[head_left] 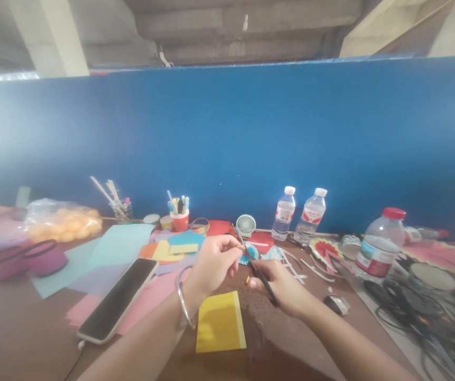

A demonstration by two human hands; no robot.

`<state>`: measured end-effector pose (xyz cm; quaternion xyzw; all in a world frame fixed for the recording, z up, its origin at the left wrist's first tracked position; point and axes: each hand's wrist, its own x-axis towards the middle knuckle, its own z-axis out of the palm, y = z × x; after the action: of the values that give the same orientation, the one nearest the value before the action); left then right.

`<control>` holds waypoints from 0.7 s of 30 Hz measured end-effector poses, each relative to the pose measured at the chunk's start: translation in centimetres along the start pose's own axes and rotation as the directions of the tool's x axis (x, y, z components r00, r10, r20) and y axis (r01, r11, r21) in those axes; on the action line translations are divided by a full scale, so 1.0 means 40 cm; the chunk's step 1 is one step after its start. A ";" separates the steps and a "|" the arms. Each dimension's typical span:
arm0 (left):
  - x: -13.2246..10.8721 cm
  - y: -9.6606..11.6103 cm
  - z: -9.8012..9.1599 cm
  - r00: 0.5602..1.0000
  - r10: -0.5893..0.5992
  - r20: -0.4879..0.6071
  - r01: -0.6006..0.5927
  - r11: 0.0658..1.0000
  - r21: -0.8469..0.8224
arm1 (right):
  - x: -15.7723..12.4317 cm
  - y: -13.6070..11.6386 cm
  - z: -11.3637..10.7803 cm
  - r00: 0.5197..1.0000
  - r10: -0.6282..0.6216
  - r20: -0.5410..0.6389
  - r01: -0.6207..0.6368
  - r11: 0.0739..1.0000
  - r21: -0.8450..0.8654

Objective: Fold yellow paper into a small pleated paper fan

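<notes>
I can see the person's left forearm (pixel 144 328) and right forearm (pixel 342 325) reaching forward, slanting inward from either side, bare skin showing on both. The left hand (pixel 215 264) sits slightly farther forward, its fingers bent in toward the thumb. Just beside it, the right hand (pixel 279 286) is curled in a grip, thumb pointing leftward.

Bright soft light, pale glare on blue partition (pixel 227 143), blurred edges

Dark scissors (pixel 270 292), pale-edged yellow paper (pixel 217 325), deep blue partition (pixel 227 137), white fan (pixel 245 225), red-capped bottle (pixel 378 258).
</notes>
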<state>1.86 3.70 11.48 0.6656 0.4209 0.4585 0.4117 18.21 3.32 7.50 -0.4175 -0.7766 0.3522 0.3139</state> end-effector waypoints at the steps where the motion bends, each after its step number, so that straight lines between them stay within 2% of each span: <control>1: 0.000 0.001 0.000 1.000 -0.002 0.001 0.002 1.000 -0.003 | 0.000 0.000 0.000 1.000 0.002 0.002 -0.002 1.000 0.003; 21: -0.002 0.007 -0.001 1.000 -0.014 -0.023 0.015 0.999 0.036 | 0.002 -0.005 0.005 0.998 0.054 -0.007 -0.054 0.998 0.042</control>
<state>1.86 3.55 11.74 0.6646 0.4388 0.4554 0.3980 17.93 3.25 7.58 -0.4332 -0.7560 0.3751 0.3163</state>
